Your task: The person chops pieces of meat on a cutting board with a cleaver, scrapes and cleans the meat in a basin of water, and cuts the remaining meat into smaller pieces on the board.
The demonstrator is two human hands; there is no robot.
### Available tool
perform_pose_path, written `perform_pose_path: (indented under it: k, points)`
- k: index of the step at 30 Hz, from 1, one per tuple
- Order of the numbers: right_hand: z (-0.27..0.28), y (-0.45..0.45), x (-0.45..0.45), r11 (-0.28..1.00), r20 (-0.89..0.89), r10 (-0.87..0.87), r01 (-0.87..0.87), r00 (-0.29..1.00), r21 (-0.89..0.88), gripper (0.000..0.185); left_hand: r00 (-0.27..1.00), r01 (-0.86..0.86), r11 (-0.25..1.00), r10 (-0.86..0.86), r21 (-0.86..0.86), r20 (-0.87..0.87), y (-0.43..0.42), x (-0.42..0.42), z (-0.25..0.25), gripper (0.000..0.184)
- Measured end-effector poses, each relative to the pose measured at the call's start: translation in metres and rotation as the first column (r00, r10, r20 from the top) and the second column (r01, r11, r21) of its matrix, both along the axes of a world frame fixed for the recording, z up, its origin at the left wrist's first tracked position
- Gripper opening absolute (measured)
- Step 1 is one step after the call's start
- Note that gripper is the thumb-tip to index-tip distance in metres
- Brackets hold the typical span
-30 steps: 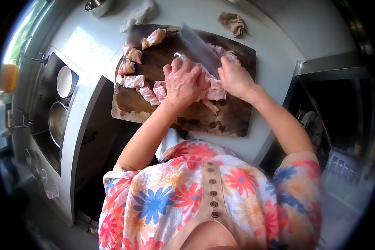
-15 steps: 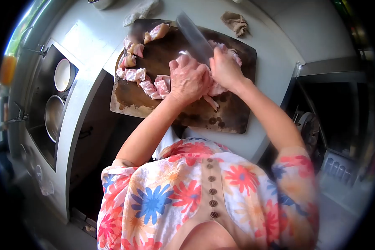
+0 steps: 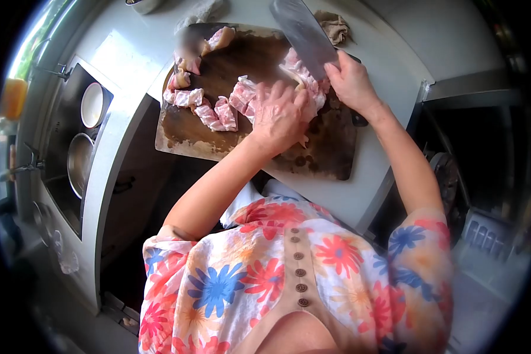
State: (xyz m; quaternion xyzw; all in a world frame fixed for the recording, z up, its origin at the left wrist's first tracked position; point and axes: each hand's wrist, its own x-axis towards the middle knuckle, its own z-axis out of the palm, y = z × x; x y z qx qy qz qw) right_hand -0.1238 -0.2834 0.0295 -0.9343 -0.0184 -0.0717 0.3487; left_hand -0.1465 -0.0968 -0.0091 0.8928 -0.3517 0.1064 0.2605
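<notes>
My right hand point(image 3: 355, 85) is wrapped round the handle of a cleaver point(image 3: 304, 35). Its broad blade points up and left, above the far edge of the board. My left hand point(image 3: 277, 115) lies on raw meat, fingers curled over it and partly hiding it. A cut piece of raw meat point(image 3: 243, 94) shows at its left, and a larger chunk point(image 3: 304, 74) extends to its right, beside the cleaver. Several cut meat pieces point(image 3: 215, 115) form a curve along the left side of the dark, stained cutting board point(image 3: 242, 56).
A crumpled brown cloth point(image 3: 333, 28) lies behind the board, and a whitish cloth point(image 3: 202, 12) is at its far left. To the left, a sink point(image 3: 56, 141) holds a white bowl point(image 3: 92, 105) and a metal pan point(image 3: 79, 165). The pale counter point(image 3: 389, 118) continues on the right.
The cleaver has lifted off the meat and moved right with my right hand. My left hand has shifted slightly right and down, uncovering a meat piece at its left.
</notes>
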Motion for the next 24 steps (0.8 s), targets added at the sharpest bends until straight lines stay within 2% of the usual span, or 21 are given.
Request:
perform_pose_path:
  k: [3,7,11,14,15,19,22,24]
  points:
    - [0.004,-0.006,-0.024,0.999,-0.105,-0.039,0.04,0.994,0.005,0.021,0.994,0.013,0.997,-0.005,0.073,-0.111,0.006,-0.001,0.004,0.037]
    - [0.014,-0.007,-0.052,0.997,-0.227,-0.024,0.04,0.974,0.067,0.02,0.997,0.043,0.999,-0.044,-0.01,-0.07,0.023,-0.002,-0.003,0.03]
    - [0.008,-0.002,-0.069,0.994,-0.177,0.106,-0.108,0.978,0.001,0.02,0.998,0.041,0.998,-0.04,0.044,-0.039,0.023,-0.005,0.0,0.023]
    - [0.006,-0.004,-0.079,0.979,-0.278,0.176,-0.198,0.944,-0.054,0.019,0.999,0.024,0.999,-0.023,0.037,-0.032,0.024,-0.006,-0.006,0.024]
    - [0.011,-0.005,-0.085,0.97,-0.348,0.162,-0.213,0.923,-0.115,0.017,0.999,0.015,0.999,-0.014,0.034,-0.03,0.024,-0.006,-0.007,0.025]
    - [0.029,-0.014,-0.103,0.96,-0.507,0.113,-0.226,0.854,-0.165,0.018,0.999,-0.022,1.0,0.022,-0.005,-0.032,0.021,-0.004,-0.016,0.028]
    - [0.019,-0.007,-0.099,0.963,-0.417,0.16,-0.234,0.894,-0.131,0.017,1.0,0.009,0.999,-0.01,-0.035,-0.019,0.02,-0.003,-0.019,0.031]
    - [0.001,0.014,-0.074,0.951,-0.326,0.172,-0.242,0.93,-0.19,0.015,0.999,0.036,0.999,-0.037,-0.035,-0.016,0.021,-0.007,-0.018,0.032]
